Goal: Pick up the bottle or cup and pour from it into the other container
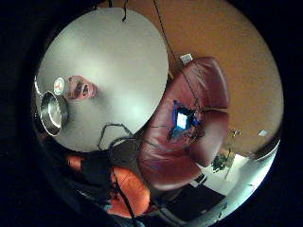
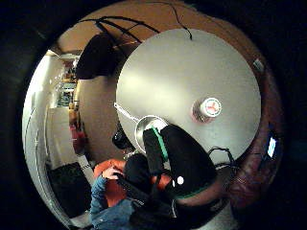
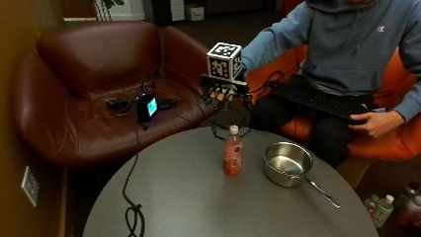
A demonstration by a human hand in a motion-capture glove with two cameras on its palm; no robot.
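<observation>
A round grey table (image 3: 197,197) fills the lower half of the outside view, with a dark red leather armchair (image 3: 99,84) at its 10 o'clock side and a person in a grey-blue hooded sweatshirt (image 3: 342,44) seated on an orange chair (image 3: 395,143) at about 1 o'clock. The person's bare left hand (image 3: 376,122) rests on a black keyboard (image 3: 322,101) across the lap. A shiny steel saucepan (image 3: 287,163) with a long handle stands on the table toward 3 o'clock, the handle pointing to about 4 o'clock. Just beside it, toward the table's centre, a slim plastic bottle of pink drink with a white cap (image 3: 232,151) stands upright, apart from the pan. The black-gloved right hand (image 3: 224,96) hangs in the air above the table's 12 o'clock edge, its fingers spread and pointing down, holding nothing, clear of the bottle. A small lit device (image 3: 146,107) lies on the armchair's seat among black cables.
</observation>
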